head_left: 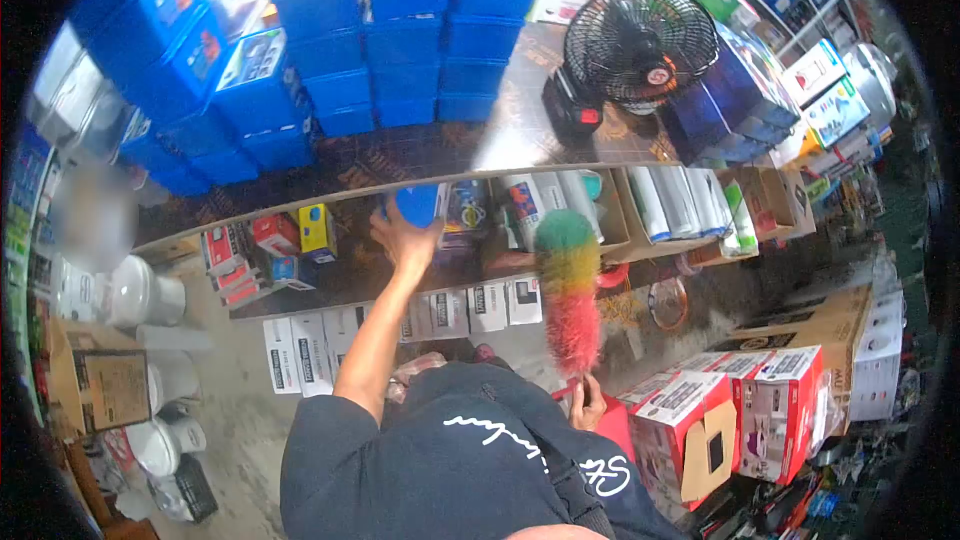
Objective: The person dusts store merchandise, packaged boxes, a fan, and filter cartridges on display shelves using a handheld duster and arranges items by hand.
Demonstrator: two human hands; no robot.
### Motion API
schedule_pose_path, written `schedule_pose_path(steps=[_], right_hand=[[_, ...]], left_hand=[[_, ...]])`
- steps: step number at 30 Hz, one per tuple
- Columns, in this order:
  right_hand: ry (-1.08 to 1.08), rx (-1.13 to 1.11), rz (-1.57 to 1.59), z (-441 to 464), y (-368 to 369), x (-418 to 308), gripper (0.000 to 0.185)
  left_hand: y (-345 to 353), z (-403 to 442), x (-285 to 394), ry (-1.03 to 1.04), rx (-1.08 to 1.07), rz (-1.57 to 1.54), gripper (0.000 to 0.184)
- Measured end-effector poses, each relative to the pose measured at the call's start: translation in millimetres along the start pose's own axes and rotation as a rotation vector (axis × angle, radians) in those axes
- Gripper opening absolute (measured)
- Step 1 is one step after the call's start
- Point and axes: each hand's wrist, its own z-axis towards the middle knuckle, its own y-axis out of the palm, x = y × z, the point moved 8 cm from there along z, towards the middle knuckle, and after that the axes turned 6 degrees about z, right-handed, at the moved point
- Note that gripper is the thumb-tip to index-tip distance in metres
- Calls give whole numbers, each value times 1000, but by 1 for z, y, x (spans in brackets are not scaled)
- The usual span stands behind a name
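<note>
My left hand (405, 238) reaches onto the shelf under the counter. Its fingers are closed round a small blue box (418, 204) with a pale side. Beside that box stand packaged goods (466, 208) in clear and coloured wrapping. Close to my body, my right hand (588, 406) grips the handle end of a fluffy duster (568, 290), banded green, yellow and red. The duster points up and away from me, its green tip in front of an open carton on the shelf.
Stacked blue boxes (405, 40) and a black fan (640, 50) stand on the counter (420, 152). Yellow and red small boxes (316, 232) sit on the shelf at left. Red-and-white cartons (780, 410) are at right, white buckets (150, 290) at left.
</note>
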Motion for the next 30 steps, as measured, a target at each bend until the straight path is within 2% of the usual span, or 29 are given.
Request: schedule_pose_path(steps=[1,3,4,8,9,10,12,13,15,17,20,23,24,26,27,29,30], right_hand=[[169,-25,77,-4,1,-8,25],[-16,38,81,3,11,-26,30],[-86,-11,49,11,19,-32,35],[1,-168,184,84,59,-99,39],[-67,-174,234,104,72,-108,41],[-137,-178,285,122,83,-117,43],[201,-391,535,147,106,-133,42],[52,-401,543,161,112,-153,48],[267,-507,711,165,124,-170,51],[280,-526,787,162,134,-173,54],[309,-506,808,139,139,-152,54],[229,-454,393,106,119,-103,47],[79,-303,339,97,102,-99,44],[10,-194,278,72,69,-84,42],[28,-133,275,59,54,-78,40],[201,-16,290,34,30,-46,39],[157,102,262,31,16,-47,39]], left_hand=[[14,5,4,39,19,101,89],[21,9,22,107,33,194,87],[25,12,24,90,21,204,86],[30,17,21,97,-21,238,89],[31,17,19,92,-39,268,90],[37,20,14,105,-106,277,101],[34,19,16,109,-174,320,105],[35,18,12,97,-222,318,108],[31,17,10,125,-275,325,110],[26,18,10,152,-271,363,110],[24,15,12,194,-237,393,103],[24,15,11,236,-203,371,99],[23,13,11,233,-196,384,99],[21,14,15,257,-148,381,97],[23,15,14,274,-127,392,98],[25,15,11,295,-99,419,98],[26,16,9,311,-90,417,97]])
